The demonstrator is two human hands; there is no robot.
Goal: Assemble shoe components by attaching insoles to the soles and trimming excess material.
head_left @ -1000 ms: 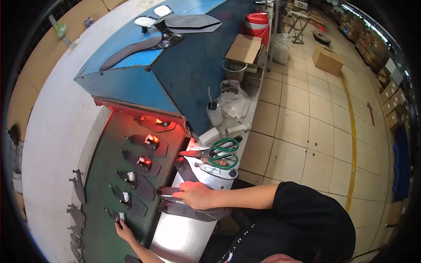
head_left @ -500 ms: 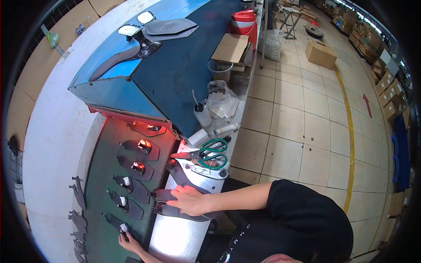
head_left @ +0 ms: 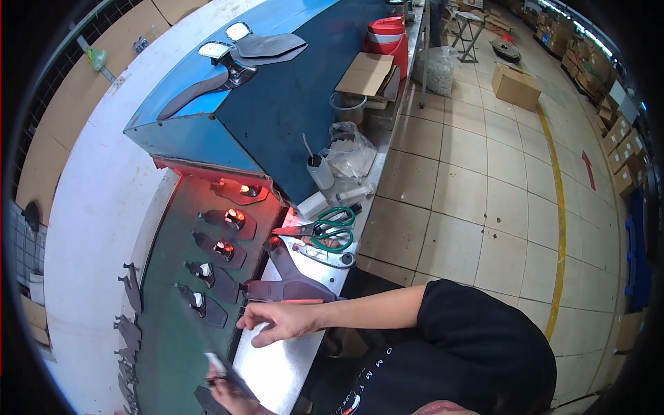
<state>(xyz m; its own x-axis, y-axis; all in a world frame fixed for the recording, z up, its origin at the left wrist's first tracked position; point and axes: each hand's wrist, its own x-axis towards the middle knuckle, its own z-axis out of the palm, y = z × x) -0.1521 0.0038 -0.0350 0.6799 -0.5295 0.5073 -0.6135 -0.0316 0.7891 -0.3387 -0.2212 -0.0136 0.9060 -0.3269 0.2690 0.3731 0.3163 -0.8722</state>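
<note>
Dark grey and white, a blurred slender piece (head_left: pixel 236 380) sits in the left hand (head_left: pixel 228 398) at the edge of the green belt (head_left: pixel 162 360); fingers close round it, the exact pinch unclear. Handling it seems the step in hand, which calls for a steady hold. The right hand (head_left: pixel 283 321) spreads thumb from fingers, nothing visible between, above the shiny metal table (head_left: pixel 266 363). Beyond lie matte flared flat pieces (head_left: pixel 294 289), green-handled scissors (head_left: pixel 332 228) and a blue sheet-metal hood (head_left: pixel 194 145).
</note>
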